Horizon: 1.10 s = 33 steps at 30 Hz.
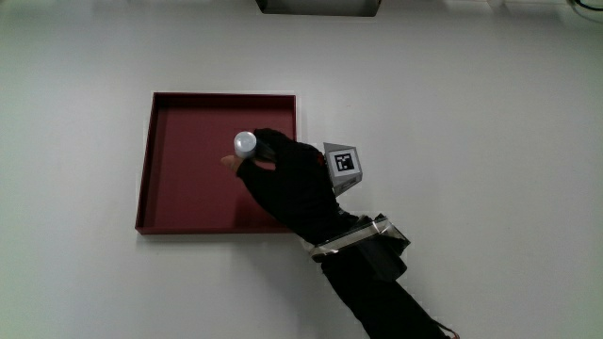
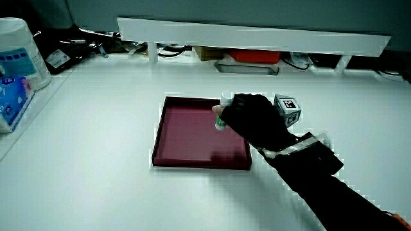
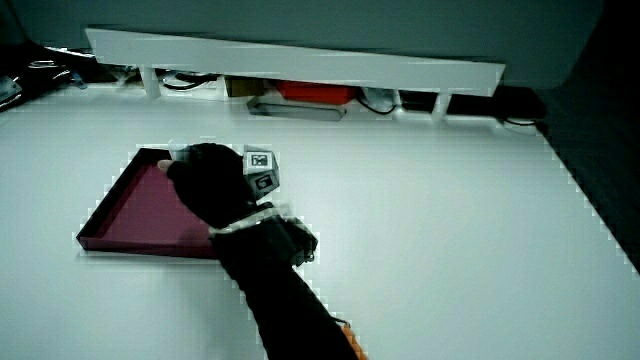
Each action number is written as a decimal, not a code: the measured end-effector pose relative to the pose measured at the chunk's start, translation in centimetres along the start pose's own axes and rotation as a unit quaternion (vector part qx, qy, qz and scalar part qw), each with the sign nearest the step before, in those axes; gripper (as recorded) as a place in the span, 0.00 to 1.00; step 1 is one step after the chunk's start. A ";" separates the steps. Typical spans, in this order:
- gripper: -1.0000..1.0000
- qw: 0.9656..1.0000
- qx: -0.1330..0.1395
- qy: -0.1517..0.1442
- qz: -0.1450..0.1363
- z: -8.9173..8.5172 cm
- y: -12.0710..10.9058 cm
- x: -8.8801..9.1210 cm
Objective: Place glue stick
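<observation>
1. The hand [image 1: 287,184] is clamped on the glue stick [image 1: 245,143], held upright.
2. Both hang over the red tray [image 1: 188,122], toward its 3 o'clock wall.
3. Judged: carried there, not yet set down; lowering and letting go remain.

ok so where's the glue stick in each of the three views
Main view: the glue stick shows as a pale round cap, held upright in the hand over the red tray.
Side view: it stands upright in the hand, over the tray.
Side view: it is almost hidden by the hand; only a pale bit shows above the tray.
Shared landmark: the red tray.
</observation>
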 end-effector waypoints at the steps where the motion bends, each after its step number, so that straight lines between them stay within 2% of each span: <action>1: 0.50 1.000 -0.004 0.001 -0.003 -0.3 0.0 0.3; 4: 0.50 1.000 -0.015 0.006 -0.007 -1.2 0.1 1.1; 6: 0.50 0.999 -0.022 -0.009 -0.025 -1.8 0.1 1.7; 8: 0.50 0.999 -0.028 0.000 -0.031 -2.3 0.0 2.3; 11: 0.50 0.997 -0.041 -0.005 -0.060 -2.9 0.0 3.0; 12: 0.50 0.997 -0.044 0.002 -0.068 -3.0 0.0 3.2; 14: 0.50 0.996 -0.051 -0.005 -0.078 -3.2 0.1 3.8; 16: 0.50 0.994 -0.057 0.002 -0.092 -3.3 0.1 4.0; 17: 0.50 0.995 -0.056 0.002 -0.083 -3.4 0.3 4.3; 19: 0.50 0.993 -0.064 -0.004 -0.095 -3.5 0.3 3.9; 20: 0.50 0.994 -0.062 0.010 -0.090 -3.5 0.2 3.9; 24: 0.50 0.994 -0.060 0.006 -0.089 -3.5 0.1 4.3; 26: 0.50 0.994 -0.060 0.015 -0.092 -3.5 0.0 4.3; 33: 0.48 0.994 -0.061 0.007 -0.091 -3.3 0.0 4.5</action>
